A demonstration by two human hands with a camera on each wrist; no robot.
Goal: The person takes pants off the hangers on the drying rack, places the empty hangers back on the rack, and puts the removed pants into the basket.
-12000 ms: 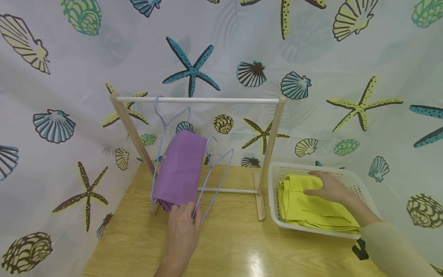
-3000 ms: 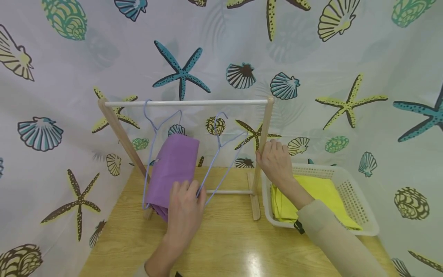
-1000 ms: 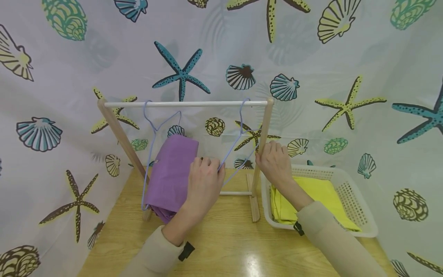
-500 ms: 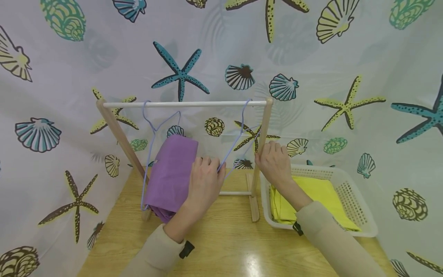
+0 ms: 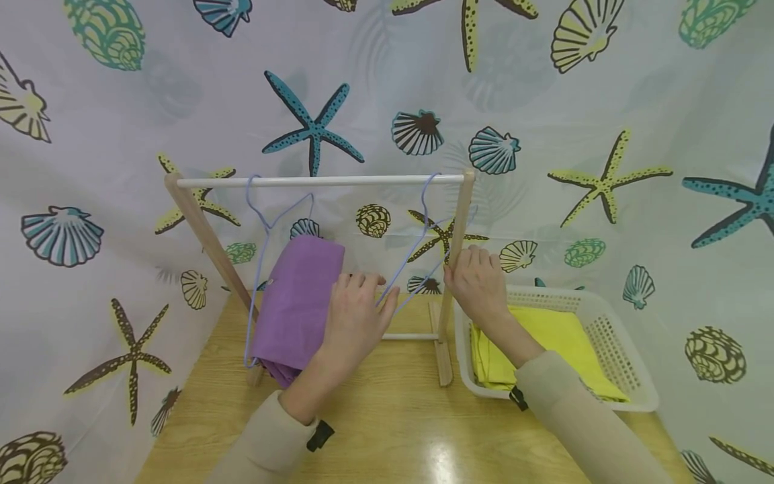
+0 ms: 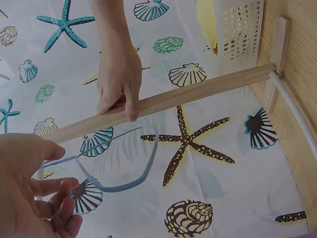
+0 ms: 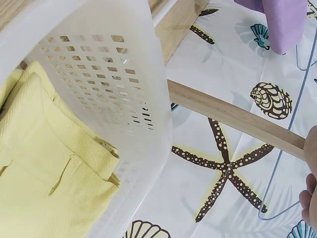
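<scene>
A light blue hanger (image 5: 424, 202) hangs by its hook near the right end of the rack's white bar (image 5: 345, 181). My left hand (image 5: 357, 316) is beside its near arm, thumb and fingers parted; in the left wrist view the blue hanger (image 6: 124, 187) swings just beyond the loosely bent fingers. My right hand (image 5: 480, 279) grips the rack's right wooden post (image 5: 462, 215), thumb on one side and fingers on the other in the left wrist view. A second blue hanger (image 5: 258, 262) hangs at the left, bearing a folded purple garment (image 5: 299, 302).
Right of the rack stands a white perforated basket (image 5: 650, 396) with folded yellow corduroy clothing (image 7: 54, 148) inside. The rack's foot (image 5: 444, 363) rests on the wooden table (image 5: 387, 417). A curtain printed with shells and starfish encloses the back and sides.
The right hanger went from the left hand near the table up onto the bar. Just now the left fingers have opened off it. Earlier, the right hand left the basket for the post.
</scene>
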